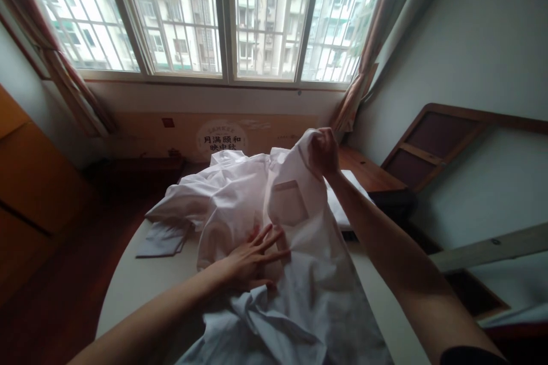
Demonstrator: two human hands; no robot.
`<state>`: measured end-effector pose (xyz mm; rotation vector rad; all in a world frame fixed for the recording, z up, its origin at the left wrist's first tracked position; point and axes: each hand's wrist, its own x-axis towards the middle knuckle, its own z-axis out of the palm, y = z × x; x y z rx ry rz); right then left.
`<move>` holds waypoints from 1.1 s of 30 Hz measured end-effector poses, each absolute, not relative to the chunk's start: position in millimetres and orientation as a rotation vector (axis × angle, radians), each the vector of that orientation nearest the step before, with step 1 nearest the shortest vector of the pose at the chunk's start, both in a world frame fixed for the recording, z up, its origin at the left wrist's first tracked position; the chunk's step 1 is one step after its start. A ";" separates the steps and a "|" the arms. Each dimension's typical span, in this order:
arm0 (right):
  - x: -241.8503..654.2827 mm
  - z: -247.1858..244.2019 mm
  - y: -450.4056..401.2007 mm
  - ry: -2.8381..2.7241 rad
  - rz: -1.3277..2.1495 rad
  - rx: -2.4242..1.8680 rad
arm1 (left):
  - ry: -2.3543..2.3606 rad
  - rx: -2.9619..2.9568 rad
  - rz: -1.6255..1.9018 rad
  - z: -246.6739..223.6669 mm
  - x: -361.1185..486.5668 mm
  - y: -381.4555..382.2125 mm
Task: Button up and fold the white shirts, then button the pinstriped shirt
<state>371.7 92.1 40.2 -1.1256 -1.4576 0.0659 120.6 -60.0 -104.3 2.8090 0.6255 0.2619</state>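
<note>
A white shirt [240, 188] with a chest pocket lies spread and rumpled over a white round-edged table [124, 296]. Near the shoulder, my right hand [323, 151] is closed on the cloth and lifts it above the tabletop. My left hand [261, 256] rests on the front of the shirt below the pocket, its fingers spread. Toward me, the lower part of the shirt is bunched in folds.
Folded pale cloth [160, 239] lies at the table's left edge. More white cloth [349, 199] is on the right, behind my right forearm. A wooden surface [372, 171] stands beyond it, under the barred window [265, 23]. A wooden frame [440, 131] leans against the right wall.
</note>
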 end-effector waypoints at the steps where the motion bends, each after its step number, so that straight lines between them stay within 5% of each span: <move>1: 367.7 52.5 84.7 -1.537 -0.062 -1.174 | 0.624 2.803 0.250 -104.0 120.8 -60.2; 7: 358.7 75.6 67.9 -1.573 -0.299 -1.514 | 0.718 2.653 0.331 -108.9 115.8 -60.1; 14: 340.7 23.0 65.1 -1.960 0.792 -1.178 | 1.083 1.847 1.209 -87.1 137.6 -25.4; 19: 329.6 3.0 47.1 -1.932 1.254 -0.900 | 1.184 1.419 1.382 -66.0 175.2 13.8; 23: 373.0 -25.2 40.5 -1.610 0.810 -1.340 | 1.200 1.043 1.440 -76.2 173.8 28.8; 28: 403.4 -69.2 11.5 -1.976 0.692 -1.679 | 1.009 0.780 1.461 -91.3 160.0 29.7; 33: 405.5 -26.1 -0.9 -1.640 -0.117 -1.600 | 1.074 0.985 1.447 -107.7 154.9 27.7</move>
